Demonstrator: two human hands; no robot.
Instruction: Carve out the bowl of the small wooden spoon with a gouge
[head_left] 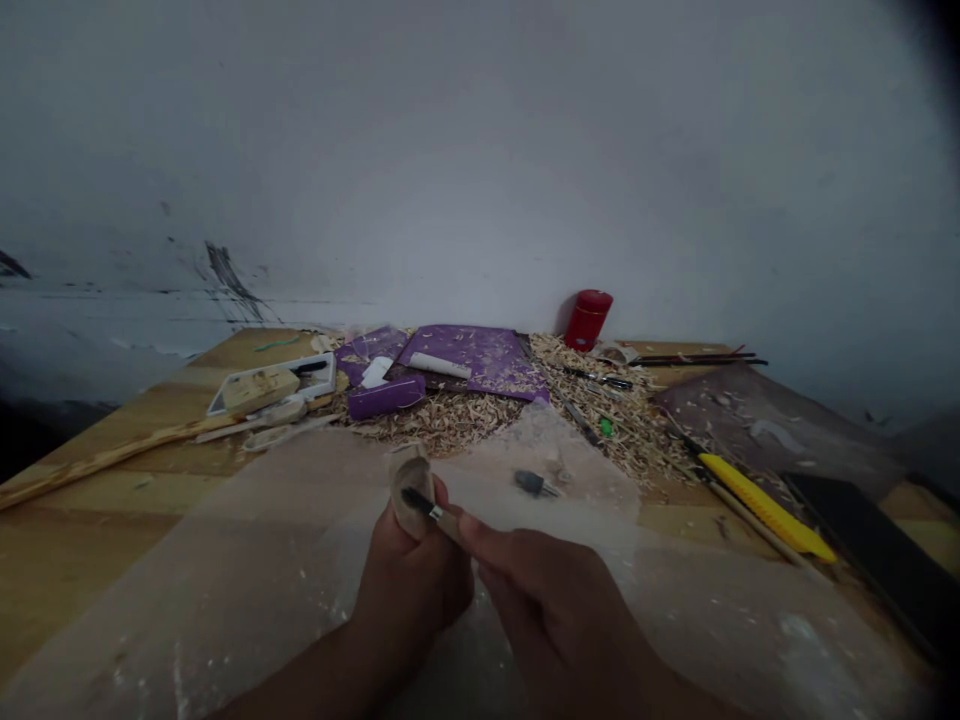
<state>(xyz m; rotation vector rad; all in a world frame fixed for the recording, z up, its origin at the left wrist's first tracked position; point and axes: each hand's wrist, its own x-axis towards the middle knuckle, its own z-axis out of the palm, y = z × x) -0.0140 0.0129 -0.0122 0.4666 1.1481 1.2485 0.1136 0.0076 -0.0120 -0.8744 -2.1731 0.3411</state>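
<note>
The head camera is looking down at a wooden counter (pixel 90 530) set against a pale wall. At the bottom centre, the person's left hand (pixel 412 580) is closing its grip around a small pale wooden piece (pixel 409 485), holding it upright above a sheet of clear plastic (pixel 225 580) that is covering the near part of the counter. Just to the right, the right hand (pixel 540 590) is pinching its grip shut on a thin carving tool (pixel 427 508), whose dark tip is resting against the face of the wooden piece. The two hands are touching or nearly touching each other.

A small dark bit (pixel 534 485) is lying on the plastic just beyond the right hand. Further back, a thick scatter of wood shavings (pixel 600 410) is spreading across the middle of the counter. Among the shavings, a purple mat (pixel 487 360) is lying flat with a white stick on it, and a purple box (pixel 386 397) is sitting in front of it. To the left, a white tray (pixel 270 385) is holding a block of pale wood. A red canister (pixel 587 318) is standing upright by the wall. On the right, a yellow utility knife (pixel 765 505) is lying at an angle, near a dark flat slab at the counter's edge.
</note>
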